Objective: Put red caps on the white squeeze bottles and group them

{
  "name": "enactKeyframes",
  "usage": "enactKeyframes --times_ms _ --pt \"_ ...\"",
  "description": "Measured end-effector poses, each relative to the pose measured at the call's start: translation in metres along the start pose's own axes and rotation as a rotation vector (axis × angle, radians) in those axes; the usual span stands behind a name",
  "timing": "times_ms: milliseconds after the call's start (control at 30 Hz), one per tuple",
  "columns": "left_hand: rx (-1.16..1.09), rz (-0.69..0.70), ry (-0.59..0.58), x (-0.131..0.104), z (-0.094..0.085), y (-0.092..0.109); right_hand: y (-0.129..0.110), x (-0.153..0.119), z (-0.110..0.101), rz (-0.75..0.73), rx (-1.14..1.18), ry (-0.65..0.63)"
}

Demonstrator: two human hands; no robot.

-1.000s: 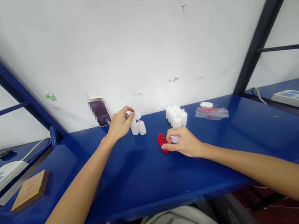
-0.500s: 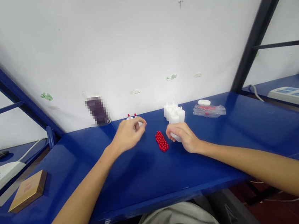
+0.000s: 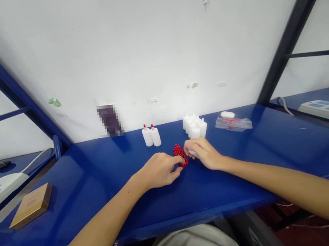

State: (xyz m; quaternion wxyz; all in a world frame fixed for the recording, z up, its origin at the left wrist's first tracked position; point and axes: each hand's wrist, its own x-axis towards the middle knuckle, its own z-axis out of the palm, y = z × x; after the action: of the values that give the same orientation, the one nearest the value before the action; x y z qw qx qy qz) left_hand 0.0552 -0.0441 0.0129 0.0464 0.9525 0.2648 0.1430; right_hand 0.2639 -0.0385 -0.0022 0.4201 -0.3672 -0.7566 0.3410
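My left hand reaches to the near end of a cluster of small red caps on the blue table. Its forefinger touches the caps, and a gap shows between forefinger and thumb. Just right of the cluster, my right hand is closed around a white plastic bottle, mostly hidden by the fingers. Beyond that hand stands a group of several white bottles with bare nozzles. Two white bottles with red caps stand upright side by side, behind and left of the cluster.
A clear plastic bag with red pieces in it and a white oval object lie at the back right. On the left side is a gold box. Power strips lie on surfaces beyond the frame posts. A white wall rises behind the table.
My left hand has moved from beside the two red-capped bottles toward me and right, onto the red caps. Both bottles now show fully. My right hand keeps its bottle in nearly the same place.
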Motion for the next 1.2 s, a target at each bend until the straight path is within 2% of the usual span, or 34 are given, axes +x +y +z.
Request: enactKeyframes --times_ms 167,467,567,667,767,933,1100,1200 --pt "0.035 0.033 -0.022 0.001 0.003 -0.003 0.000 -0.001 0.000 -0.007 -0.014 -0.014" --pt "0.051 -0.002 -0.015 0.000 0.007 -0.004 0.005 -0.001 -0.001 -0.014 0.025 -0.032" --pt "-0.082 -0.034 0.059 0.001 0.005 -0.002 0.006 -0.001 -0.001 -0.023 0.042 -0.041" --pt "-0.245 -0.100 0.197 0.002 0.001 0.004 0.005 -0.002 -0.002 -0.073 0.027 -0.065" --pt "-0.310 -0.126 0.319 0.003 -0.003 0.011 0.003 -0.004 -0.004 -0.158 -0.040 -0.120" --pt "-0.273 -0.078 0.332 0.002 0.002 0.012 -0.003 -0.006 -0.004 -0.245 -0.104 -0.219" --pt "-0.127 0.036 0.333 0.000 0.010 0.004 -0.006 -0.007 -0.002 -0.248 -0.194 -0.236" --pt "-0.139 0.059 0.315 -0.001 0.012 0.002 -0.007 -0.008 -0.002 -0.241 -0.244 -0.254"
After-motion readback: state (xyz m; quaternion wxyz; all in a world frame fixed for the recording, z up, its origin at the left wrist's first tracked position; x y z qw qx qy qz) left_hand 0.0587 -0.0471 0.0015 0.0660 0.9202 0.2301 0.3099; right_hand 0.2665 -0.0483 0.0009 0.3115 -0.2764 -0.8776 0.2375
